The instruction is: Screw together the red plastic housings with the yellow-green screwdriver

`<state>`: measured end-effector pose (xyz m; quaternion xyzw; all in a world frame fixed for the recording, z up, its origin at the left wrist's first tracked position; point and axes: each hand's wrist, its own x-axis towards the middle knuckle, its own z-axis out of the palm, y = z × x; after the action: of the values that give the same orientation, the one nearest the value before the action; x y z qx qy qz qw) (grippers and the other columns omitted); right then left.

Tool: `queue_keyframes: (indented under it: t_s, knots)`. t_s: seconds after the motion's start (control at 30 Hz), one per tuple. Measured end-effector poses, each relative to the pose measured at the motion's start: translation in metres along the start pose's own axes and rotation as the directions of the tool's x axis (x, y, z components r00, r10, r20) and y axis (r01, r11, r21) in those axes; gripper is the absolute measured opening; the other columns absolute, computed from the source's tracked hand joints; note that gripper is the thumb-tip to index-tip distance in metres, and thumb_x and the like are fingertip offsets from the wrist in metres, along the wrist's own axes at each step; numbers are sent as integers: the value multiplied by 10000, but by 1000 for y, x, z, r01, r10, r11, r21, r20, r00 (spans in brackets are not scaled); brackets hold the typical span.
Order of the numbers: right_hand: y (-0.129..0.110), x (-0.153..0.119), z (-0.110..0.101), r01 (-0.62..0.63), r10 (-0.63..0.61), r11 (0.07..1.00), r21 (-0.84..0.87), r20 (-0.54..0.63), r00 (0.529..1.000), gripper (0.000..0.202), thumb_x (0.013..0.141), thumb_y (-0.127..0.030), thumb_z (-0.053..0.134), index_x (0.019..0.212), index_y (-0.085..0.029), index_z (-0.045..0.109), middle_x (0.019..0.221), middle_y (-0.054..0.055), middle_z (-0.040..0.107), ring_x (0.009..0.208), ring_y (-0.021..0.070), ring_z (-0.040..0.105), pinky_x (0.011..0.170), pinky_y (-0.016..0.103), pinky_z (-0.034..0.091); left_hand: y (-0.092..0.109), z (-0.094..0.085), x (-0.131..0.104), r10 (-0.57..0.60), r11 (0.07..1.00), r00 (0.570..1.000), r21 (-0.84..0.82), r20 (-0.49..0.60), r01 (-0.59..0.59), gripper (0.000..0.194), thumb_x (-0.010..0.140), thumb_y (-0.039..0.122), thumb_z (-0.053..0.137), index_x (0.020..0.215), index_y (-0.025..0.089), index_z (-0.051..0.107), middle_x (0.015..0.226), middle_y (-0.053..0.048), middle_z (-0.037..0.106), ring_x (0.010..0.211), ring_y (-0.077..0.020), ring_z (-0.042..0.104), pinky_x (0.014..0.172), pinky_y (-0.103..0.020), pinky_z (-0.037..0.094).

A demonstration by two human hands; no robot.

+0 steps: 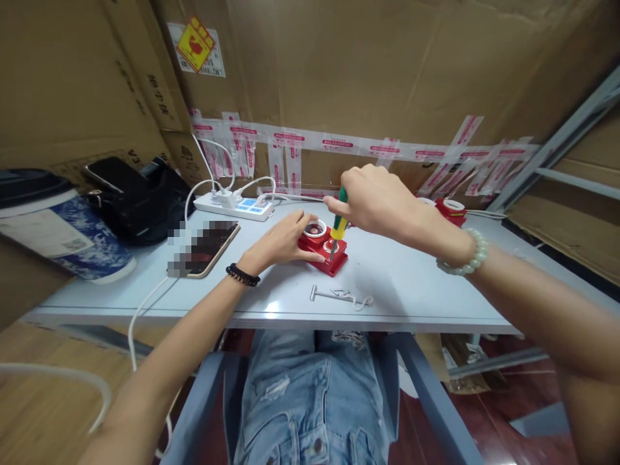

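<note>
My right hand (375,200) is wrapped round the green and yellow handle of a screwdriver (340,223). The screwdriver points downward, its metal tip at the near corner of a red plastic device (334,263). The device lies on the table and has a white-rimmed round opening on top plus a smaller white round part beside it. With thumb and fingers, my left hand (283,242) grips the device from its left side. Just in front of it lies a small metal T-shaped tool (334,295), with a white string-like piece at its right end.
Another red piece (451,210) with a white ring sits behind my right wrist. A phone (208,248), a white power strip (235,205) with cables, a black bag (140,206) and a large blue-and-white cup (62,232) are on the left. Cardboard (339,71) rises behind the table (271,290).
</note>
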<state>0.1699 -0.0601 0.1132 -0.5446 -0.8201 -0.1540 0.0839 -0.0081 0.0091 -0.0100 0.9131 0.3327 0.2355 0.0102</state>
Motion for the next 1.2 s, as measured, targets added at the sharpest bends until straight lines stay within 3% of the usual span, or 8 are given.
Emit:
queue_keyframes:
  t_s: [0.13, 0.3, 0.4, 0.53, 0.8, 0.93, 1.07, 1.2]
  knots:
    - [0, -3, -13, 64, -67, 997, 32, 71, 995, 245, 889, -341, 493, 1002, -145, 587, 895, 94, 615, 866, 227, 576, 741, 356, 427, -2, 2, 1, 21, 1000, 999, -2, 36, -21, 731, 749, 645, 630, 1284, 187, 435, 1138, -121, 532, 1023, -284, 546, 899, -405, 444]
    - [2, -5, -25, 148, -145, 989, 1, 185, 972, 328, 886, -416, 517, 1108, -177, 545, 932, 78, 610, 870, 219, 582, 698, 324, 419, -3, 3, 3, 19, 999, 999, 46, 45, -21, 694, 768, 637, 616, 1263, 182, 443, 1182, -148, 535, 1026, -310, 568, 881, -436, 452]
    - [1, -6, -28, 115, -97, 990, -85, 188, 977, 396, 890, -508, 484, 1033, -152, 583, 867, 99, 615, 828, 233, 590, 659, 330, 409, -6, 5, 3, 23, 1000, 999, 1, 40, -23, 737, 743, 658, 625, 1263, 172, 436, 1226, -169, 525, 1098, -340, 546, 912, -465, 442]
    - [0, -3, -28, -5, 36, 986, -167, 183, 982, 503, 900, -578, 403, 841, -131, 625, 712, 116, 606, 723, 236, 587, 612, 345, 387, -13, 9, 4, 11, 973, 994, -231, 108, 15, 771, 722, 646, 651, 1282, 192, 377, 1301, -161, 523, 1154, -320, 551, 945, -448, 449]
    - [6, -8, -37, 169, -153, 985, -31, 287, 946, 239, 900, -377, 446, 964, -198, 592, 879, 80, 633, 757, 190, 563, 629, 325, 380, -17, 12, 3, -24, 941, 990, -332, 137, 69, 749, 703, 620, 683, 1246, 207, 375, 1354, -173, 508, 1211, -327, 537, 977, -450, 434]
    - [10, -13, -41, 133, -113, 991, -32, 352, 929, 244, 877, -394, 492, 1017, -203, 549, 897, 76, 614, 698, 175, 544, 588, 322, 365, -16, 11, 3, -25, 943, 991, -325, 130, 67, 735, 698, 628, 685, 1218, 205, 385, 1322, -165, 529, 1186, -320, 552, 959, -432, 447]
    - [12, -8, -29, 46, -30, 998, -52, 266, 963, 285, 877, -441, 499, 948, -170, 553, 840, 90, 595, 698, 184, 538, 581, 323, 347, -16, 11, 3, -14, 945, 991, -323, 136, 58, 716, 707, 615, 687, 1205, 201, 383, 1284, -162, 547, 1137, -316, 578, 929, -435, 462]
    - [9, 1, -20, 153, -164, 985, 81, 157, 974, 115, 848, -278, 525, 907, -185, 558, 877, 68, 597, 773, 173, 533, 641, 310, 356, -18, 13, 5, -16, 947, 992, -317, 126, 55, 733, 693, 618, 698, 1212, 208, 381, 1292, -161, 540, 1153, -326, 564, 939, -456, 455]
